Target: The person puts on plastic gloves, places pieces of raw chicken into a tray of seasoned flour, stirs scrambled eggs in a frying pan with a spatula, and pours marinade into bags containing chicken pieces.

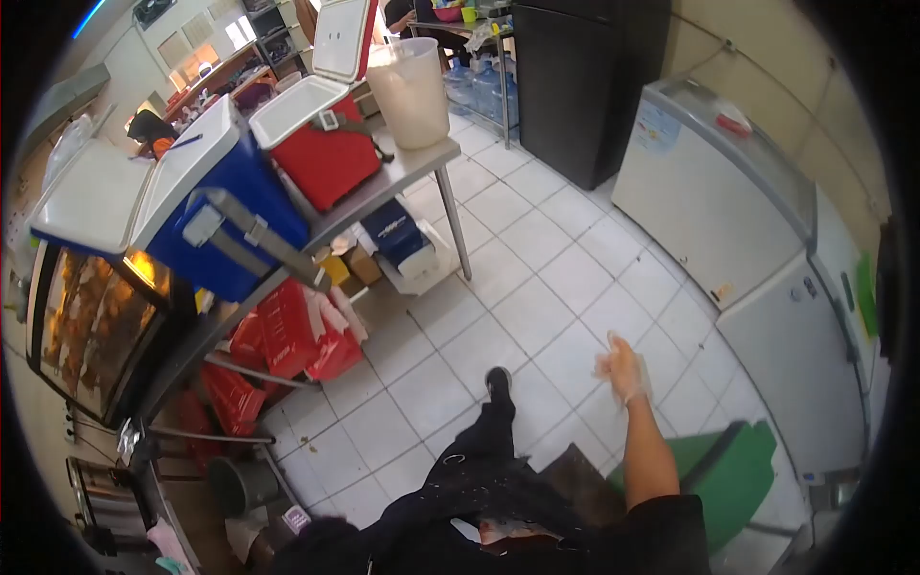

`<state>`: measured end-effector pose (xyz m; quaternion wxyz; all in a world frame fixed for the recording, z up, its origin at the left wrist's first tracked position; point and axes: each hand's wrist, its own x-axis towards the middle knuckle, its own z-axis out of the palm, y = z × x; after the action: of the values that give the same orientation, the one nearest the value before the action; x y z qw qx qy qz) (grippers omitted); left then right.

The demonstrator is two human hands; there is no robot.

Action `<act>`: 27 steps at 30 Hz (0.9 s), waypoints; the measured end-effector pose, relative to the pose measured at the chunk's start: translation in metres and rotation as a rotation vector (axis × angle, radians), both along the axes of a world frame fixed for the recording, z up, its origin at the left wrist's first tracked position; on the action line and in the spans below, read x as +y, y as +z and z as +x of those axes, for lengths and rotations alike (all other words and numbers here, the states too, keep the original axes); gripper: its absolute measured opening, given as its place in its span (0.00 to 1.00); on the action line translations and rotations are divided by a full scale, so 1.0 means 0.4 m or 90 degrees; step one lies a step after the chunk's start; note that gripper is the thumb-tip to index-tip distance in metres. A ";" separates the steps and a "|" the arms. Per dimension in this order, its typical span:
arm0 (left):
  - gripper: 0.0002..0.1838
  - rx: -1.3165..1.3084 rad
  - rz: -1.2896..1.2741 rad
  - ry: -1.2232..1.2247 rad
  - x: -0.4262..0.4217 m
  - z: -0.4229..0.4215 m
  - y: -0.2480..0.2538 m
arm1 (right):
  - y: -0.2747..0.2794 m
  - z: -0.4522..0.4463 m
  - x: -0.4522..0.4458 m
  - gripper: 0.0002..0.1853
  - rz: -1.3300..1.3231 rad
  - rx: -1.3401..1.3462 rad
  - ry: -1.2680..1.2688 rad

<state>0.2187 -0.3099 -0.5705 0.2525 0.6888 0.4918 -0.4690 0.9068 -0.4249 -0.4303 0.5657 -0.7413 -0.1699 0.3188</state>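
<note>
My right hand (621, 372) is held out in front of me over the tiled floor (556, 316). It seems to wear a clear plastic glove, and its fingers are partly apart with nothing visible in them. Closest to that arm is a flat green surface (738, 479) with a dark strip across it, below and to the right of the hand. My left hand is out of the picture. One dark shoe (498, 385) of mine shows on the floor ahead.
To the left, a metal table (422, 158) bears a blue cooler (225, 230), a red cooler (326, 163) and a translucent bucket (412, 96). A lit food display case (91, 326) stands beside them. Chest freezers (714, 182) line the right wall, near a black refrigerator (565, 86).
</note>
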 end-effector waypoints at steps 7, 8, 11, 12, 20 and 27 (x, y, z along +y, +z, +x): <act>0.20 -0.110 -0.069 -0.028 0.331 0.471 -0.033 | 0.095 0.282 0.515 0.25 0.141 0.307 0.073; 0.20 -0.158 -0.006 -0.030 0.428 0.562 -0.021 | 0.067 0.346 0.569 0.24 0.180 0.332 0.096; 0.18 -0.551 0.284 0.398 0.731 0.964 0.248 | 0.108 0.484 0.806 0.23 0.303 0.411 0.051; 0.17 -0.652 0.248 0.448 0.842 0.988 0.217 | 0.141 0.520 0.885 0.22 0.329 0.450 0.048; 0.12 -0.319 0.611 0.650 0.958 1.123 0.262 | 0.284 0.877 1.698 0.21 0.390 0.660 0.345; 0.12 -0.097 0.083 0.858 0.519 1.589 0.082 | 0.423 0.762 2.217 0.31 0.076 0.960 0.834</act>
<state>0.8543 -0.1022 -0.5376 0.4815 0.2770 0.8215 -0.1289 1.2115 0.4620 -0.2612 0.2747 -0.0759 -0.1574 0.9455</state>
